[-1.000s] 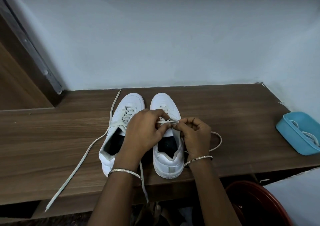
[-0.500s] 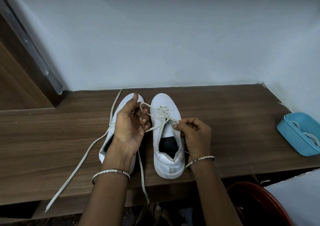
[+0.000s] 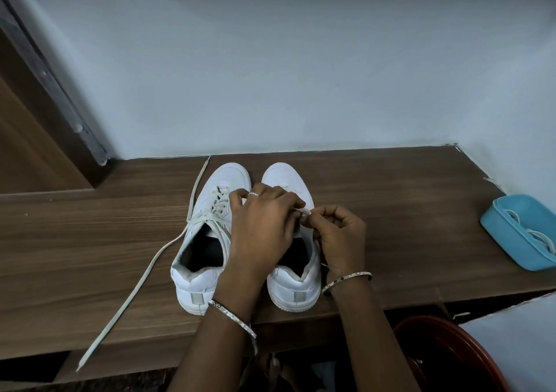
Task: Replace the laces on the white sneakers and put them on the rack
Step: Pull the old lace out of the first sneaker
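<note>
Two white sneakers stand side by side on the brown wooden shelf [image 3: 90, 241], toes toward the wall. The left sneaker [image 3: 207, 241] is partly laced, and its long off-white lace [image 3: 141, 283] trails left down to the shelf's front edge. My left hand [image 3: 261, 226] reaches across the right sneaker [image 3: 296, 286] and covers its lacing. My right hand [image 3: 340, 235] is beside that shoe's right side. Both hands pinch a short piece of the white lace [image 3: 304, 211] between their fingertips, above the right sneaker's tongue.
A light blue tray [image 3: 517, 232] holding white laces sits at the shelf's right end. A dark red round tub [image 3: 436, 358] and a white surface [image 3: 517, 340] lie below at the lower right. A wooden door frame [image 3: 45, 90] stands at the left, the pale wall behind.
My left hand, which was raised palm-up over the left sneaker with the lace looped on its fingers, has come back over the right sneaker. Its fingertips now meet my right hand's on the lace.
</note>
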The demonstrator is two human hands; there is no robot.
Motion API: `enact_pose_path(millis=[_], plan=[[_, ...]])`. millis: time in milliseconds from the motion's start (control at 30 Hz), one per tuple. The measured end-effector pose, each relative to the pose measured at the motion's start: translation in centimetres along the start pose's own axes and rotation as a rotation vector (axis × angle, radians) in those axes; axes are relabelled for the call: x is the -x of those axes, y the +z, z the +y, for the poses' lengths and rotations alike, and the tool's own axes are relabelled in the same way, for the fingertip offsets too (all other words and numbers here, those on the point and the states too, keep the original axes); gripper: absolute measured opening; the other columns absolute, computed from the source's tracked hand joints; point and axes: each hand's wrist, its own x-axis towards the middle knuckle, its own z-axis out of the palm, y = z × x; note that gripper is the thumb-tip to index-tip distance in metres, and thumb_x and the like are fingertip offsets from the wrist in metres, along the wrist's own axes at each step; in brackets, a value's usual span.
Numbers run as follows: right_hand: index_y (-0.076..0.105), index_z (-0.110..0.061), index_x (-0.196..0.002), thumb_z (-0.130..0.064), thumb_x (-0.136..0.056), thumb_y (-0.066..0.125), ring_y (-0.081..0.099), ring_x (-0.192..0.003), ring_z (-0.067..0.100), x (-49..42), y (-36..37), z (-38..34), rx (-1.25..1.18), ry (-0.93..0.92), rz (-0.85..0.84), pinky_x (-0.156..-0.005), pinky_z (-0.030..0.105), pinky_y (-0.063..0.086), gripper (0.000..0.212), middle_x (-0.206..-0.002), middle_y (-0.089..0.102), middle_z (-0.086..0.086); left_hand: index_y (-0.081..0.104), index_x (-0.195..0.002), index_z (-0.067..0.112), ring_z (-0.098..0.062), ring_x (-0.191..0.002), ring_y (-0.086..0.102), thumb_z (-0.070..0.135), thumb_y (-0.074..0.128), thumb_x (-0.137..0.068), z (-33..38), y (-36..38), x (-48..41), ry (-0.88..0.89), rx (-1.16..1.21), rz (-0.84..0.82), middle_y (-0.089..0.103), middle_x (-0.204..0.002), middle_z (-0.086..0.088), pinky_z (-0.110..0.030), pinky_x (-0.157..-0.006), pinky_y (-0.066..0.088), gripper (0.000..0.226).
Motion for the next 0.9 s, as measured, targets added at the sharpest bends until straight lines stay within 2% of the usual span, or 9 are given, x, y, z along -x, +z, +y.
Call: enact_pose_path(millis=[133,200,267,367,567,633,733,800,900], plan=[[0.072,-0.011,-0.064,0.008,-0.069,0.077,0.048,-0.046,0.015,0.0,0.1,-0.3,-0.021,0.005,-0.014,-0.054,0.028,0.041,0.021,-0.049,0.059,0.003,0.073,-0.085,0.034,-0.012,-0.092,0.065,0.036,0.068,-0.084,-0.4,-0.1,-0.1,-0.114,0.114,0.062,0.073,-0.083,0.017,-0.042,-0.093,0.034,0.006],[0.072,-0.012,-0.063,0.008,-0.068,0.078,0.049,-0.047,0.015,0.1,0.0,-0.5,-0.027,0.008,-0.019,-0.053,0.028,0.042,0.021,-0.051,0.061,0.004,0.071,-0.088,0.029,-0.009,-0.089,0.068,0.032,0.065,-0.087,-0.6,0.0,-0.1,-0.249,0.435,0.080,0.073,-0.085,0.016,-0.045,-0.089,0.050,0.007],[0.072,-0.011,-0.063,0.009,-0.067,0.079,0.050,-0.048,0.015,0.1,-0.1,-0.5,-0.045,0.020,-0.024,-0.053,0.028,0.043,0.021,-0.053,0.061,0.005,0.069,-0.091,0.018,-0.008,-0.083,0.070,0.015,0.064,-0.094,-0.8,-0.5,-0.5,-0.452,0.781,0.156,0.075,-0.085,0.007,-0.036,-0.074,0.058,0.006],[0.072,-0.008,-0.065,0.010,-0.067,0.078,0.049,-0.047,0.014,0.2,-0.1,-0.6,-0.054,0.029,-0.033,-0.052,0.027,0.042,0.019,-0.052,0.061,0.004,0.059,-0.092,0.008,-0.012,-0.075,0.069,0.004,0.052,-0.101,-1.3,-1.9,-1.1,-0.705,1.184,0.300,0.075,-0.079,0.000,-0.022,-0.068,0.053,0.012],[0.071,-0.011,-0.061,0.011,-0.066,0.078,0.049,-0.049,0.016,0.2,0.1,-0.7,-0.078,0.041,-0.022,-0.053,0.028,0.042,0.024,-0.053,0.060,0.006,0.056,-0.086,0.017,-0.012,-0.069,0.065,0.009,0.045,-0.105,-3.3,-3.5,-1.5,-0.921,1.844,0.499,0.071,-0.076,0.000,-0.028,-0.071,0.060,0.023],[0.071,-0.011,-0.061,0.010,-0.066,0.078,0.050,-0.052,0.018,0.2,0.1,-0.6,-0.082,0.046,-0.026,-0.056,0.031,0.043,0.024,-0.057,0.061,0.010,0.057,-0.090,0.017,-0.010,-0.062,0.060,0.009,0.046,-0.104,-3.2,-3.4,-1.5,-0.897,1.766,0.487,0.064,-0.069,0.002,-0.029,-0.069,0.058,0.019],[0.070,-0.011,-0.061,0.010,-0.066,0.078,0.052,-0.054,0.020,0.3,0.1,-0.5,-0.076,0.058,-0.030,-0.058,0.033,0.045,0.023,-0.060,0.063,0.012,0.060,-0.095,0.018,-0.006,-0.052,0.047,0.014,0.048,-0.105,-2.9,-2.8,-1.2,-0.669,1.209,0.415,0.051,-0.060,0.012,-0.031,-0.059,0.048,0.016],[0.070,-0.010,-0.061,0.009,-0.066,0.079,0.053,-0.055,0.021,0.3,0.0,-0.6,-0.071,0.064,-0.035,-0.059,0.034,0.047,0.022,-0.060,0.064,0.011,0.068,-0.095,0.022,-0.003,-0.052,0.043,0.026,0.050,-0.105,-2.5,-2.3,-0.9,-0.398,0.852,0.271,0.051,-0.057,0.015,-0.028,-0.055,0.042,0.021],[0.070,-0.007,-0.065,0.009,-0.069,0.077,0.057,-0.056,0.022,0.3,0.0,-0.6,-0.069,0.060,-0.034,-0.061,0.035,0.050,0.018,-0.059,0.065,0.010,0.075,-0.093,0.032,-0.003,-0.055,0.056,0.048,0.062,-0.093,-2.1,-1.3,-0.5,-0.137,0.559,-0.027,0.064,-0.063,0.018,-0.026,-0.056,0.046,0.021]])
